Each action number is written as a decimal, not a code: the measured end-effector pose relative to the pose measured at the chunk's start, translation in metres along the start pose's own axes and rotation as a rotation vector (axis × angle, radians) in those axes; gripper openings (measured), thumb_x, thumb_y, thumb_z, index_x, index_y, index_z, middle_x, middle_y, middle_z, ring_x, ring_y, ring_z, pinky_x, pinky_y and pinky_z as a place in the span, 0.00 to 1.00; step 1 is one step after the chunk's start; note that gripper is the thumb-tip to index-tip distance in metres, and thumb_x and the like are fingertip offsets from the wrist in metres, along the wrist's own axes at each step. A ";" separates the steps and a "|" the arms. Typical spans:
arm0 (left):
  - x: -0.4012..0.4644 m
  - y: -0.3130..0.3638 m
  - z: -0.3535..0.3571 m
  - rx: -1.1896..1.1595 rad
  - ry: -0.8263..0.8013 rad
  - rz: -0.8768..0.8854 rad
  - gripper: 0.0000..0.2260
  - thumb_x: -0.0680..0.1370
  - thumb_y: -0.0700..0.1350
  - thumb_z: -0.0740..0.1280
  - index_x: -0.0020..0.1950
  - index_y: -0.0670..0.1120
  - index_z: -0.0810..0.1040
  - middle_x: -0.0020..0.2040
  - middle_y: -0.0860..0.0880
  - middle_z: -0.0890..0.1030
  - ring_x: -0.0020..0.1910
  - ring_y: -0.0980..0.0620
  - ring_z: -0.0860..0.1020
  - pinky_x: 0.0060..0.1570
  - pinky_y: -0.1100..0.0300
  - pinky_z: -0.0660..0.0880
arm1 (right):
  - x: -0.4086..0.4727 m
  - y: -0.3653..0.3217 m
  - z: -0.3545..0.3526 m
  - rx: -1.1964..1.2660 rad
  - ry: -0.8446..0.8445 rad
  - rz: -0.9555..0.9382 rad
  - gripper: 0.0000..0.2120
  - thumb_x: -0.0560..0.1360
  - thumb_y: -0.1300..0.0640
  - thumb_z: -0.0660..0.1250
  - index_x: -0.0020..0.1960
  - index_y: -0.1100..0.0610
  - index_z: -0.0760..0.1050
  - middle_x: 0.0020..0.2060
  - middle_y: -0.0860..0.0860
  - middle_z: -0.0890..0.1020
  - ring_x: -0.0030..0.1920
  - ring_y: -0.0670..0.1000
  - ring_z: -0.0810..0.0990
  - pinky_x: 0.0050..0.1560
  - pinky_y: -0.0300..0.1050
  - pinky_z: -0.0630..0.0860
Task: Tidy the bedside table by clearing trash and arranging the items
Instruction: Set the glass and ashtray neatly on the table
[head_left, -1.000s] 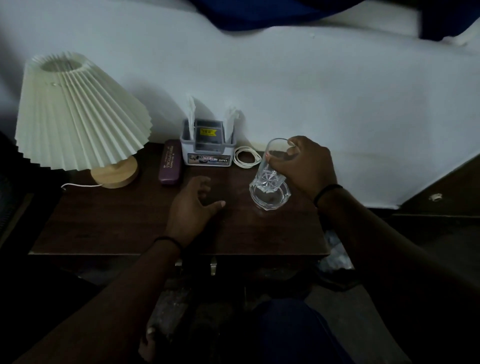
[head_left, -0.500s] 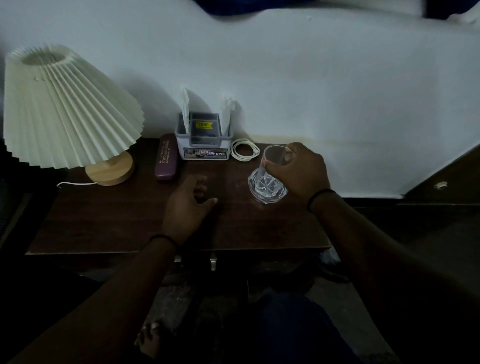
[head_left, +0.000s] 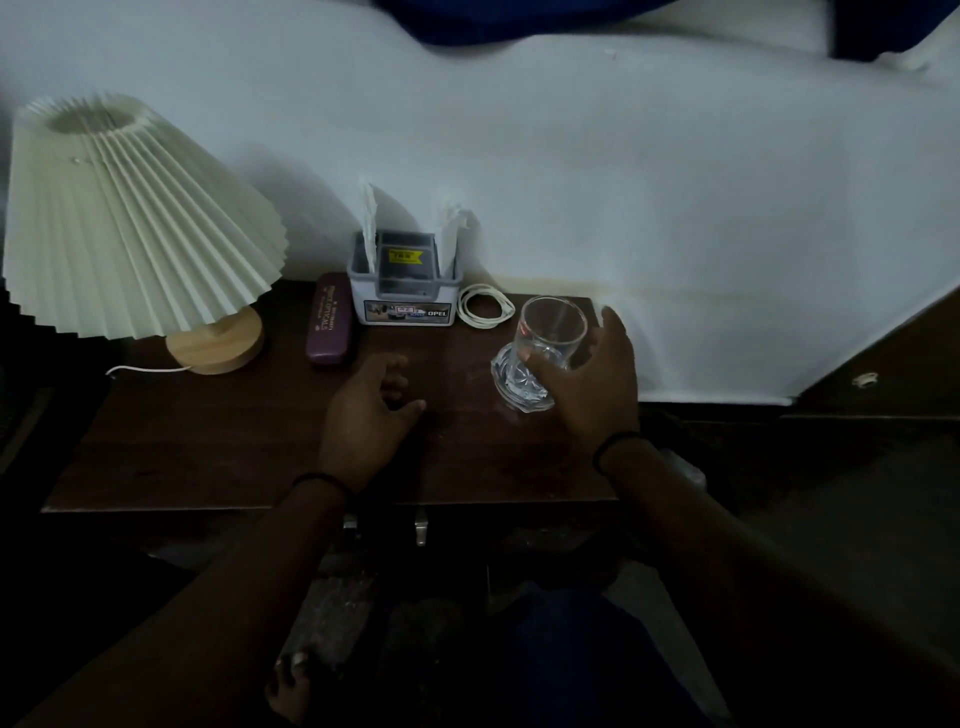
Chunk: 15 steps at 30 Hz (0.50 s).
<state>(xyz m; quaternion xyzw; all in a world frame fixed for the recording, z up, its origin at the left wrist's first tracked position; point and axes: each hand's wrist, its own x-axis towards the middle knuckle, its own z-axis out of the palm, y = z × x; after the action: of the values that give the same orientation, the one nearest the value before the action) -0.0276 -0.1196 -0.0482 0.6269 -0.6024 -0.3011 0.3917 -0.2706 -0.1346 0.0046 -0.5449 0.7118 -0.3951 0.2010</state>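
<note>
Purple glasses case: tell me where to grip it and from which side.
Grip the purple glasses case across its narrow width at mid-length, coming from above. It lies flat, long axis running front to back, with the organizer box close on its right, so fingers fit best from the top.

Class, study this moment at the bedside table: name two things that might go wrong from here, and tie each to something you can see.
1. The right hand grips the glass near the table's back right corner; a slip or careless placement might send it off the edge.
2. The coiled white cable lies just behind the glass, beside the grey organizer; moving the glass back may snag or push it.
</note>
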 end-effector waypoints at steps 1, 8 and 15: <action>0.000 0.000 0.000 -0.006 0.000 -0.001 0.23 0.70 0.43 0.77 0.62 0.49 0.75 0.50 0.52 0.81 0.45 0.58 0.80 0.44 0.69 0.73 | -0.006 0.006 0.004 0.014 0.011 0.022 0.58 0.59 0.35 0.77 0.78 0.53 0.52 0.72 0.55 0.67 0.72 0.54 0.67 0.71 0.56 0.68; 0.000 -0.001 0.000 -0.023 0.005 -0.009 0.22 0.70 0.42 0.77 0.62 0.48 0.75 0.49 0.51 0.81 0.45 0.56 0.80 0.49 0.58 0.78 | -0.026 0.033 0.037 0.014 -0.072 0.086 0.67 0.54 0.44 0.83 0.79 0.49 0.41 0.73 0.55 0.69 0.73 0.55 0.67 0.74 0.53 0.65; 0.001 -0.003 0.001 -0.018 0.019 -0.022 0.22 0.70 0.42 0.77 0.62 0.49 0.75 0.49 0.51 0.81 0.45 0.56 0.81 0.48 0.59 0.77 | -0.013 0.044 0.041 0.031 0.021 0.144 0.64 0.56 0.46 0.82 0.79 0.50 0.43 0.67 0.56 0.75 0.67 0.54 0.74 0.68 0.54 0.71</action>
<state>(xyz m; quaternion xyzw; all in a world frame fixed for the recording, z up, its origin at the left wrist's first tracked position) -0.0269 -0.1213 -0.0508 0.6329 -0.5890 -0.3050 0.3995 -0.2641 -0.1325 -0.0568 -0.4848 0.7451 -0.3961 0.2298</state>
